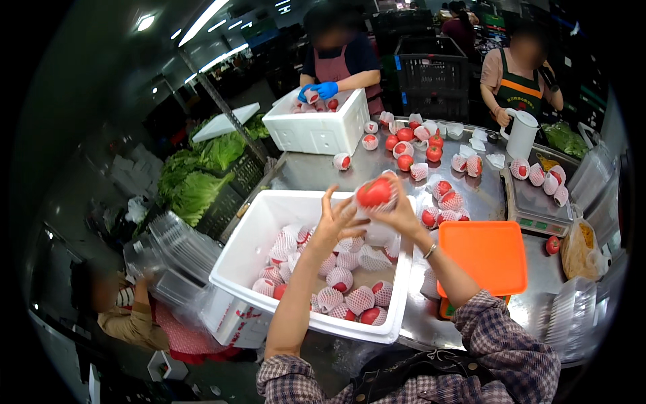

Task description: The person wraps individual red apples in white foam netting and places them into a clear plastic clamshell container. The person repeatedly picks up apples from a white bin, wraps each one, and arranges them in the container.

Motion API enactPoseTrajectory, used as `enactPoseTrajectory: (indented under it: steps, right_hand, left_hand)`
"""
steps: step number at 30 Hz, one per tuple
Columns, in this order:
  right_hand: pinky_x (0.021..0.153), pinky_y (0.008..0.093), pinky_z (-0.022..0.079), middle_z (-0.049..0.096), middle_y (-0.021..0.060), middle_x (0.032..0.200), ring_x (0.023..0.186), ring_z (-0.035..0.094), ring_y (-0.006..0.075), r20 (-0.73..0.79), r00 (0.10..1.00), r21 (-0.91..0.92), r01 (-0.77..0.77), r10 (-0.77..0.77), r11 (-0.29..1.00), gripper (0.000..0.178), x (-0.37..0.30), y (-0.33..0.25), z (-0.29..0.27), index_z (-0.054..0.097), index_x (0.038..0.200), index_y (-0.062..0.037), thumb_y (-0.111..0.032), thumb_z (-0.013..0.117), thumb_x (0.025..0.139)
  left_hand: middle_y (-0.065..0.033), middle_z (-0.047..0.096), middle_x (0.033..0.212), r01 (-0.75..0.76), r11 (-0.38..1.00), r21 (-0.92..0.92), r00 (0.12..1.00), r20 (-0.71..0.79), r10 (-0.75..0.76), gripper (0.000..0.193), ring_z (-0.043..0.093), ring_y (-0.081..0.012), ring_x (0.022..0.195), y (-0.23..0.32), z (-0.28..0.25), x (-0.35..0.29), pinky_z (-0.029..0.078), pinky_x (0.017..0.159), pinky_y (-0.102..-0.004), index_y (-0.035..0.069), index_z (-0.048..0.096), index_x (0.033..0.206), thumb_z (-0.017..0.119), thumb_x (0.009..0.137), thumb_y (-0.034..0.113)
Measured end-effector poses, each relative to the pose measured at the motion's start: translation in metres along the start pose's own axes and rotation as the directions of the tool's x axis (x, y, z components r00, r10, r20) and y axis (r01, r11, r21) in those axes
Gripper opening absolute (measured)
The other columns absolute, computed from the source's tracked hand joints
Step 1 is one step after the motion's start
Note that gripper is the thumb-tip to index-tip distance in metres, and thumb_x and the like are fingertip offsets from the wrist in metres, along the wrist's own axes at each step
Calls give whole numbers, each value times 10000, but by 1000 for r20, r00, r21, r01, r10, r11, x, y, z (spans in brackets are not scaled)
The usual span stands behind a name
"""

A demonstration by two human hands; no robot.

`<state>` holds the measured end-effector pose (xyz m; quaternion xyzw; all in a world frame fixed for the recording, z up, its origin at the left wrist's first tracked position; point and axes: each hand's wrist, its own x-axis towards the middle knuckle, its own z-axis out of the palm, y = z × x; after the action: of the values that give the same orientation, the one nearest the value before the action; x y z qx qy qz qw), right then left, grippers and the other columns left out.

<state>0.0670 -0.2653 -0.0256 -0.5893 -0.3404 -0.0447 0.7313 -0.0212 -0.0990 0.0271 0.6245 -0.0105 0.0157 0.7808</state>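
Note:
Above the near white foam box (232,269), my right hand (400,214) grips a red tomato (377,193) partly wrapped in a white foam net. My left hand (334,221) is just left of it with its fingers spread, holding nothing that I can see. Whether its fingertips touch the net is hard to make out. Inside the box lie several tomatoes in foam nets (339,279), with red showing through the mesh. Past my hands, bare red tomatoes (434,153) and netted ones (418,172) rest on the metal table (303,172).
Right of my right forearm sits an orange lid (482,258). Beyond it are a scale (538,205) with netted tomatoes and a white jug (521,135) under a person's hand. A blue-gloved person works at another foam box (313,131). Clear plastic trays (182,246) and lettuce (202,192) are left.

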Motion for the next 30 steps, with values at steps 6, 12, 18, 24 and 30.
enactPoseTrajectory:
  steps: [6,12,18,24,30]
  right_hand:
    - [816,338,477,535,159,1066,972,556,236,-562,824,-366,-318,64,875,698,19,45,-119,404,1186,-26,-220,789,637]
    - [915,446,404,426,292,1208,1096,462,417,-266,923,-848,-362,279,388,745,-5,112,-190,368,1249,-11,-188,749,634]
    - [860,399,433,503,229,1144,1023,523,340,-54,961,-805,118,-270,581,534,35,82,-136,413,1252,-25,-151,644,788]
    - [605,346,488,618,140,722,626,616,250,612,766,-453,136,197,881,231,0,13,-2,589,988,-35,-191,580,817]
    - [705,416,494,645,210,810,748,625,357,510,824,-627,160,246,762,380,1,25,-11,634,922,-2,-357,622,787]
  left_hand:
    - [-201,562,1102,-125,806,578,908,-262,328,585,645,-247,832,-15,-31,16,514,676,-331,93,367,1260,681,790,239]
    - [-182,646,875,3,432,902,991,-61,120,193,629,-329,783,-55,-45,25,495,715,-422,37,629,865,601,741,183]
    - [-185,640,935,167,-84,982,963,-181,-198,221,612,-335,925,-99,-71,25,503,768,-431,47,644,933,543,743,100]
    - [-258,448,1262,409,-60,910,839,-401,-367,775,461,-407,1149,-184,-153,14,347,977,-479,-3,356,1283,657,684,386]
    - [-283,293,1380,527,-56,848,730,-485,-481,1128,290,-439,1277,-175,-153,25,137,1060,-507,30,106,1400,705,599,551]
